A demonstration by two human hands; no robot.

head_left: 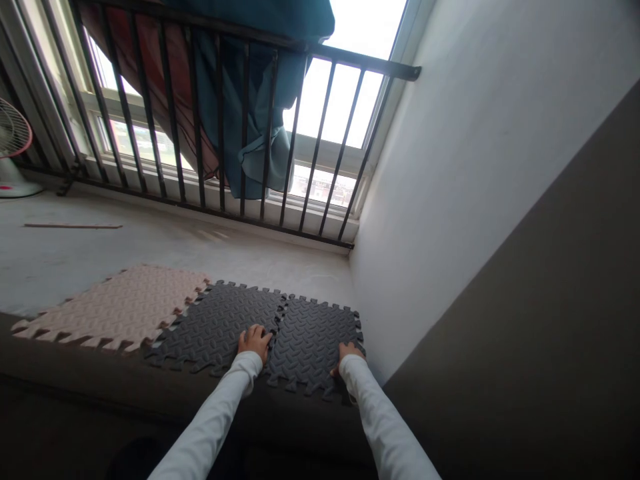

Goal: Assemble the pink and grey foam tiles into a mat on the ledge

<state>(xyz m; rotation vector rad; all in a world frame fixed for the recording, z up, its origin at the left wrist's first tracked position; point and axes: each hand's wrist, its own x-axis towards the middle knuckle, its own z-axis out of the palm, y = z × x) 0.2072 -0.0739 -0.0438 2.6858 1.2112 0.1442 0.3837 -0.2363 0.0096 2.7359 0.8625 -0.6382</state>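
Head view: the left hand lay palm down on the left dark grey foam puzzle tile, its fingers slightly curled and close to the seam. The right hand sat at the near edge of the right dark grey foam puzzle tile, with its fingers bent over the tile. Neither of the hands was spread wide, but I could not tell whether they gripped the foam or only pressed on it. White long sleeves covered both forearms.

The 2 dark tiles lay side by side with their toothed edges meeting along a seam between the hands. Both had a raised tread pattern. A pale pink foam puzzle tile lay just left of them, touching the left tile. All 3 lay on a concrete ledge, with their near edges reaching a dark upholstered edge.

A thin wooden strip lay farther back on the concrete. Beyond it stood a black metal window railing, with teal cloth hanging behind the bars. A white fan stood at far left, and a white wall rose at right.
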